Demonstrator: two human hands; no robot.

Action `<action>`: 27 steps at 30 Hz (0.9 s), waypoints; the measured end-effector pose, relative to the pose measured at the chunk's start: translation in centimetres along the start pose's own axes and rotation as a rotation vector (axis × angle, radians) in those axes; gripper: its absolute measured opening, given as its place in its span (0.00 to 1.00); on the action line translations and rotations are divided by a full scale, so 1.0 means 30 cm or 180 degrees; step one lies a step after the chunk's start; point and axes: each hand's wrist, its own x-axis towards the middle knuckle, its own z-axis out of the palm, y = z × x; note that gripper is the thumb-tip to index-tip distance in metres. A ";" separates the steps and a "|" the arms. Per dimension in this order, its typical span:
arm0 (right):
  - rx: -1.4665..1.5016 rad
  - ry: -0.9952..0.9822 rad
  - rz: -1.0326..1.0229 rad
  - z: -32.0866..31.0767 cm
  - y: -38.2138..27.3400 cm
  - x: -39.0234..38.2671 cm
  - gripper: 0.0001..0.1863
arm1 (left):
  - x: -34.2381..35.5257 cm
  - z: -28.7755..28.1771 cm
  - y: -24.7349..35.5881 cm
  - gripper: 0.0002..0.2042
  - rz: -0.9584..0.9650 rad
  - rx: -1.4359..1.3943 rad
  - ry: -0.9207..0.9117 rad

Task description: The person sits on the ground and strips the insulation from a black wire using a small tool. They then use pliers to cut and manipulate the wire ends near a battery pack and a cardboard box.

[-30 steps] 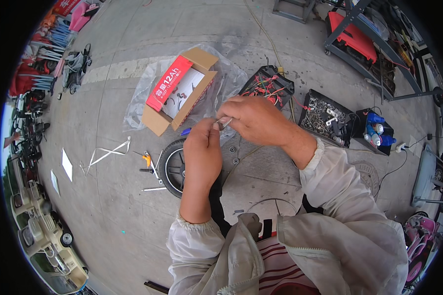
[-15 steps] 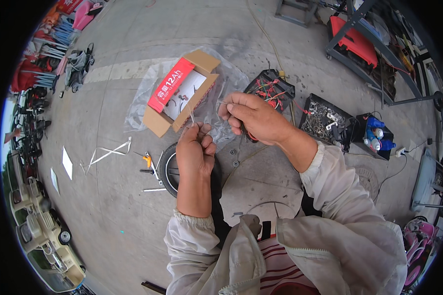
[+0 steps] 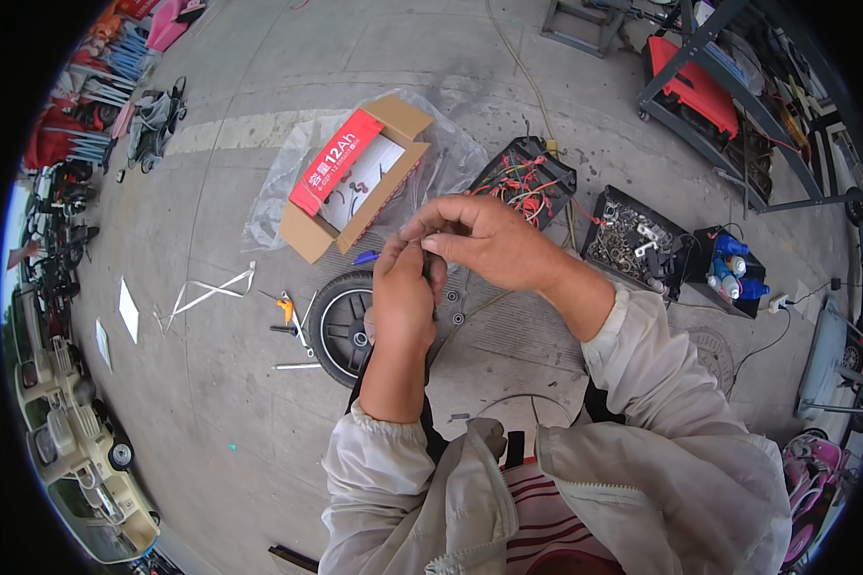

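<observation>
the left hand (image 3: 405,287) points straight away from the body, its back turned up and its fingers curled in. the right hand (image 3: 494,244) slants in from the right, index finger arched over and thumb bent beneath, so both hands' fingertips meet. a small dark piece (image 3: 428,261) sits between those tips, mostly covered; i cannot tell which hand grasps it, or how tightly. left of and below the grip lies a spoked wheel (image 3: 345,331); beyond it, an open carton (image 3: 307,233); to its upper right, a black tray (image 3: 563,178) of tangled wires (image 3: 523,187).
</observation>
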 end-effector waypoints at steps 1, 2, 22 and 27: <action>-0.0102 0.0235 -0.0218 0.011 0.011 0.003 0.08 | 0.000 -0.004 0.001 0.08 -0.0080 -0.0074 -0.0013; -0.0205 0.0470 -0.0436 0.016 0.017 0.005 0.07 | 0.001 -0.004 -0.003 0.07 -0.0043 -0.0166 0.0012; -0.0233 0.0774 -0.0456 0.036 -0.003 -0.002 0.06 | -0.004 -0.019 -0.007 0.06 -0.0268 -0.0937 -0.0125; -0.0586 0.0878 -0.0562 0.047 0.003 -0.001 0.05 | -0.001 -0.019 -0.006 0.05 -0.0344 -0.0956 -0.0136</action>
